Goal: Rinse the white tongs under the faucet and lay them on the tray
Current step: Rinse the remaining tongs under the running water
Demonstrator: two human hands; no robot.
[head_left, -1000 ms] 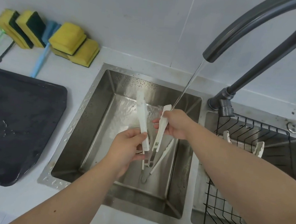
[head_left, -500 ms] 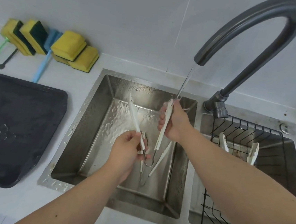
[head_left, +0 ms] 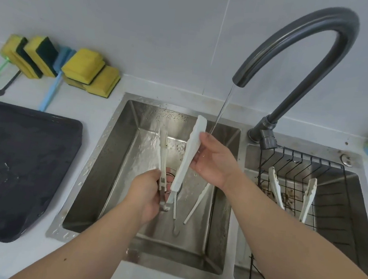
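Head view: both hands are over the left basin of the stainless steel double sink (head_left: 110, 145). The white plastic tongs (head_left: 187, 160) are held there spread in a V, hinge end down and tips up. The left hand (head_left: 144, 194) has its fingers curled round the left arm near the hinge. The right hand (head_left: 214, 164) grips the right arm about midway, thumb across the front.

The dark grey gooseneck faucet (head_left: 299, 49) is running. Its thin water stream (head_left: 223, 108) drops just behind the right arm's tip and the thumb; the contact point is hidden.

The dark rectangular tray (head_left: 18, 168) sits on the tabletop left of the sink, with droplets on it but no tongs.

Progress looks to be mid-rinse; the carry left and laying on the tray are not yet done.

Spare tongs (head_left: 197, 203) lie on the basin floor, and more stand in the black wire basket (head_left: 332, 176).
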